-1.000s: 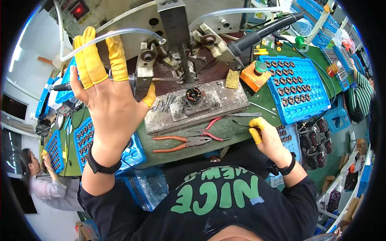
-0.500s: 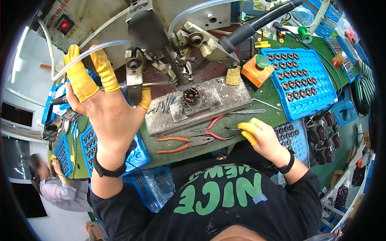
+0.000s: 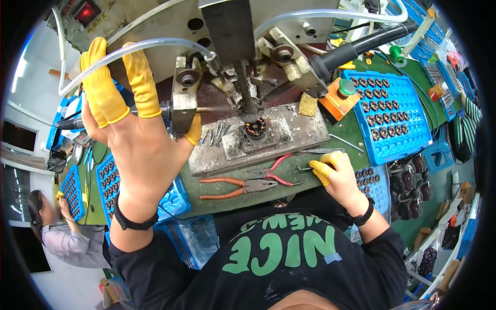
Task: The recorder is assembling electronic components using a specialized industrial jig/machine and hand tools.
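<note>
My left hand (image 3: 139, 134), with yellow finger covers, lies against the left metal bracket (image 3: 184, 90) of a bench machine and the soldering iron through it. Its fingers stretch upward, apart, behind a clear tube; the thumb is by the bracket's lower end. Above a grey metal block (image 3: 206, 159), a round wound motor core (image 3: 255, 128) sits on a holder, the machine's dark rod (image 3: 243, 85) just over it. My right hand (image 3: 336, 178), also in yellow finger covers, pinches a thin dark tool (image 3: 304, 168) whose tip alone shows. Orange-handled pliers (image 3: 253, 184) and red-handled cutters (image 3: 274, 173) lie between my hands.
At right is a blue tray (image 3: 421, 121) with rows of motor cores, beside an orange box with a green button (image 3: 345, 90). A yellow sponge (image 3: 308, 105) lies on the metal block. Another blue tray (image 3: 178, 199) is by my left forearm. Someone (image 3: 67, 232) sits far left.
The view has shifted slightly, and the machine's upper parts appear farther right. Its dark block, blurred before, is now sharp. Both hands keep much the same pose.
</note>
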{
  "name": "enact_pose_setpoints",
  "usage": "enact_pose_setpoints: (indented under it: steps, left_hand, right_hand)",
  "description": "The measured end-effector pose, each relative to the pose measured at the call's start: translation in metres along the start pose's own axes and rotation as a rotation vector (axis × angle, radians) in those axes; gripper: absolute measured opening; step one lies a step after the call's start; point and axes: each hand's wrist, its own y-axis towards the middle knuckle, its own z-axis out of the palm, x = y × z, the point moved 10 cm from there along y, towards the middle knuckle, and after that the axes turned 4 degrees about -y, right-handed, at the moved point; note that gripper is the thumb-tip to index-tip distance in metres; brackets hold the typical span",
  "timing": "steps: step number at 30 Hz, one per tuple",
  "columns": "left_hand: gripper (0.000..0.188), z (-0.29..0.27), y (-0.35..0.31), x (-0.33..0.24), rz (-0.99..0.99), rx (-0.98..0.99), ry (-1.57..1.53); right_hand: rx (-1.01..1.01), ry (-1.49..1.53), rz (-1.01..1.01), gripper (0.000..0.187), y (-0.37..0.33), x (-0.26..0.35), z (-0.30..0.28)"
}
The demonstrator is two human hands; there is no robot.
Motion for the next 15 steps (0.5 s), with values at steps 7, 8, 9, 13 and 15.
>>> enact_pose_setpoints:
  steps: [7,8,9,13,15]
  left_hand:
    - [0.116,0.001,0.001,0.002,-0.002,-0.006,-0.034]
    - [0.116,0.0,0.001,0.002,-0.004,-0.008,-0.034]
    - [0.117,-0.002,0.0,0.003,-0.009,-0.01,-0.026]
    - [0.117,-0.001,0.001,0.005,0.001,-0.018,-0.053]
    - [0.117,-0.001,0.0,0.005,0.019,-0.008,-0.057]
  right_hand:
    - [-0.277,-0.129,-0.026,0.041,0.025,-0.005,-0.052]
    - [-0.328,-0.164,0.003,0.042,0.03,-0.012,-0.061]
    - [-0.381,-0.195,0.025,0.044,0.036,-0.019,-0.069]
    - [-0.435,-0.284,0.099,0.051,0.058,-0.037,-0.081]
    - [-0.408,-0.29,0.114,0.051,0.067,-0.039,-0.081]
